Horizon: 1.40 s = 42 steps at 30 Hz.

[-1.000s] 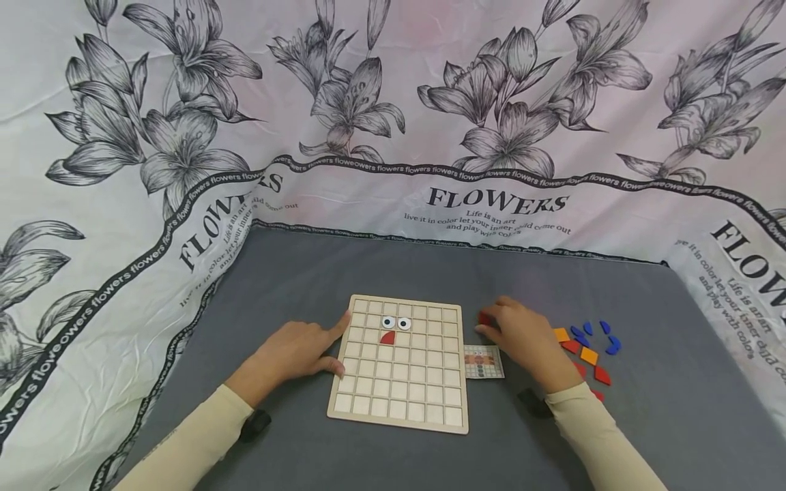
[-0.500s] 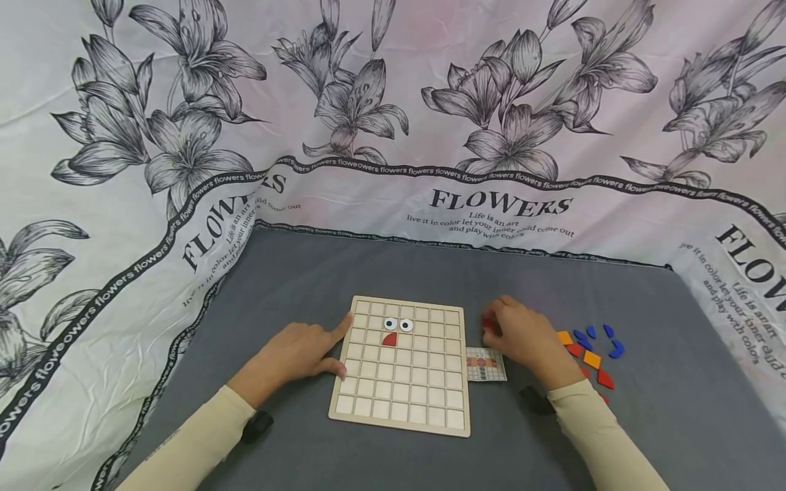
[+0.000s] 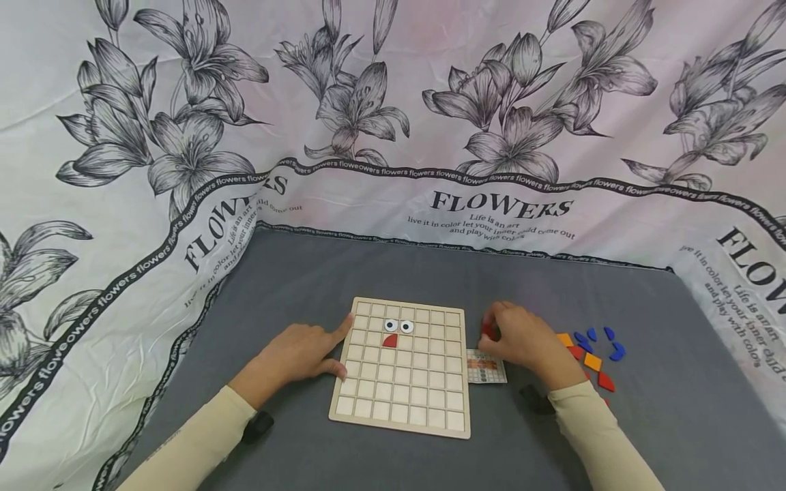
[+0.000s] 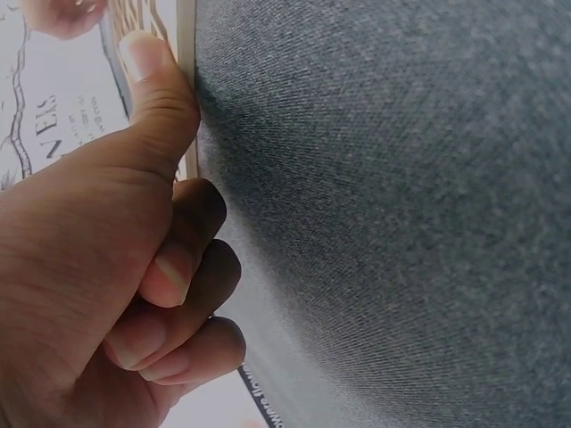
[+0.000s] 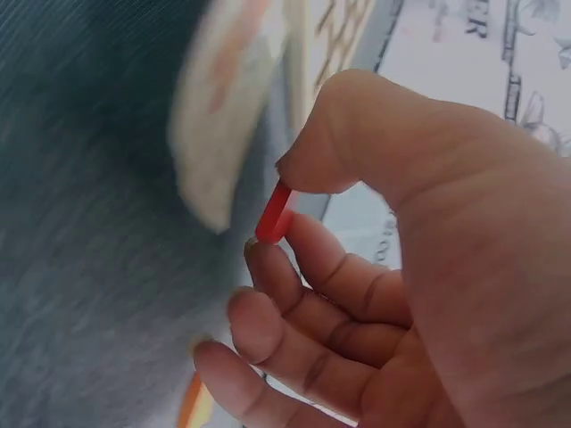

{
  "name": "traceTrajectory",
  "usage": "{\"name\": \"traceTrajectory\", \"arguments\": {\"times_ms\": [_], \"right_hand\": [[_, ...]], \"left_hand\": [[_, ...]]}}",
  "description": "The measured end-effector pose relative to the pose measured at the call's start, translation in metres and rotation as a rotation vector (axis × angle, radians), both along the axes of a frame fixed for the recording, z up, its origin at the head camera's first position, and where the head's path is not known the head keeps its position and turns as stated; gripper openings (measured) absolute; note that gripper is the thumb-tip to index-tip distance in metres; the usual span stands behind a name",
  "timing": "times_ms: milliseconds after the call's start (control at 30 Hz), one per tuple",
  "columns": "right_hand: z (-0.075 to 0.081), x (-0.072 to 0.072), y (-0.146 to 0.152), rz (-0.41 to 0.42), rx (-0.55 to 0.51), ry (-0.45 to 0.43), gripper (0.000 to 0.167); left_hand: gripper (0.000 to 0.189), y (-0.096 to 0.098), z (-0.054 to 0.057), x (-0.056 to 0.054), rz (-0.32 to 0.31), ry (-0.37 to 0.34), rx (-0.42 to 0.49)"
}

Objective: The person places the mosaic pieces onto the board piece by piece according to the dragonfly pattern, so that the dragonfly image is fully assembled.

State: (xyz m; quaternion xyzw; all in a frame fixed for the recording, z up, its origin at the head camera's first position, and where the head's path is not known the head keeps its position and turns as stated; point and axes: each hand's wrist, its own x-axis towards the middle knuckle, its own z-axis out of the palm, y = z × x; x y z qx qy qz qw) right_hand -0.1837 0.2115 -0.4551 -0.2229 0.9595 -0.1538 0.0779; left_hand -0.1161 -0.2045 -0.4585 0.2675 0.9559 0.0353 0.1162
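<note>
A wooden grid board (image 3: 402,416) lies on the grey cloth, bearing two round eye pieces (image 3: 399,326) and a red quarter-circle piece (image 3: 390,340). My left hand (image 3: 303,351) rests at the board's left edge, index finger and thumb extended and spread along it; in the left wrist view the thumb (image 4: 161,94) lies over the rim. Between thumb and fingertips, my right hand (image 3: 522,334) pinches a small red piece (image 5: 274,211), seen edge-on in the right wrist view. That hand is just right of the board, overlapping the upper edge of a printed picture card (image 3: 488,374).
Right of the right hand lie loose flat pieces: several blue ones (image 3: 617,352), orange squares (image 3: 592,361) and red ones (image 3: 606,381), some partly hidden by the forearm. A white flower-printed curtain (image 3: 491,204) hangs around the back and sides of the table.
My right hand has dipped slightly toward the card, and the red piece has turned in its fingers. The left hand and board hold their places, with the view shifting slightly.
</note>
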Motion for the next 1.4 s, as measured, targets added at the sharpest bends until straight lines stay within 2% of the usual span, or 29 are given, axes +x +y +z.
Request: {"name": "traceTrajectory", "arguments": {"times_ms": [233, 367, 633, 900, 1167, 1400], "right_hand": [[0.017, 0.008, -0.023, 0.068, -0.006, 0.03, 0.025], [0.021, 0.011, -0.036, 0.09, -0.015, 0.038, 0.022], [0.012, 0.017, -0.066, 0.141, 0.007, 0.019, 0.018], [0.005, 0.018, -0.097, 0.233, 0.027, 0.096, 0.015], [0.004, 0.021, -0.12, 0.251, 0.074, 0.129, 0.019], [-0.002, 0.024, -0.13, 0.27, 0.097, 0.183, 0.015]], "left_hand": [[0.1, 0.0, 0.0, -0.002, -0.018, 0.013, 0.018], [0.1, 0.001, -0.001, -0.003, -0.018, 0.019, 0.026], [0.101, 0.001, -0.002, -0.001, -0.008, 0.009, 0.011], [0.101, 0.0, 0.0, 0.001, 0.004, 0.002, 0.024], [0.102, 0.001, -0.001, -0.001, 0.001, 0.015, 0.001], [0.102, 0.001, -0.002, 0.001, 0.007, 0.014, -0.014]]}}
